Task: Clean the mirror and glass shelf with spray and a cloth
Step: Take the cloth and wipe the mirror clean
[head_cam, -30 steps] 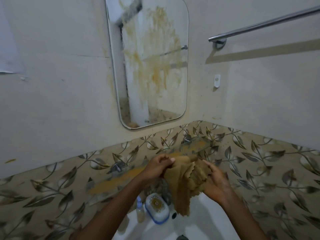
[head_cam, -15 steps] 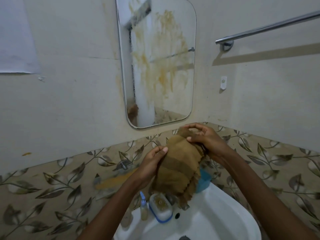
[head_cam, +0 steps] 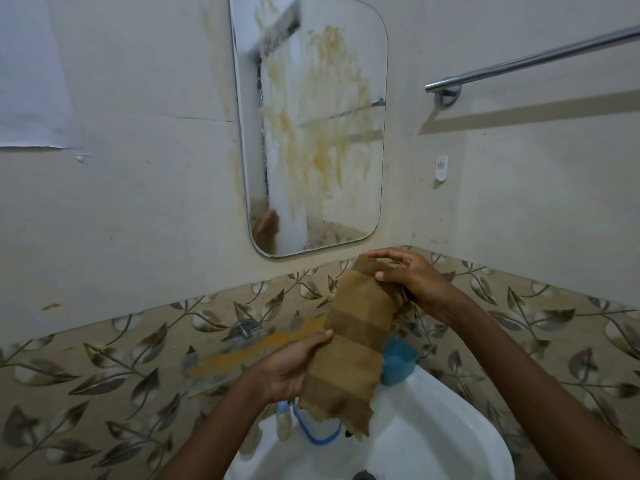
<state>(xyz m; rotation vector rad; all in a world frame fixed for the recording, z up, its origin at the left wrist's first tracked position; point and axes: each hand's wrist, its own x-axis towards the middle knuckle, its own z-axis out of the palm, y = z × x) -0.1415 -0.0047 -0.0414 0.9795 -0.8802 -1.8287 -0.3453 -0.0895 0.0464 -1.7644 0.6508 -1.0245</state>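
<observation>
Cloth (head_cam: 356, 341), brown, striped: we hold it over the sink (head_cam: 450, 431), left hand (head_cam: 291, 367) gripping its side, right hand (head_cam: 414, 280) pinching its top. Mirror (head_cam: 311, 133) above: smeared yellow.

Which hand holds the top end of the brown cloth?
The right hand pinches the upper end of the cloth; the left hand grips its side edge lower down.

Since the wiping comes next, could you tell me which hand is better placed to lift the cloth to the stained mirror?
Probably the right hand: it grips the top end of the brown striped cloth just below the smeared rounded mirror. The left hand holds the cloth's side lower down.
</observation>
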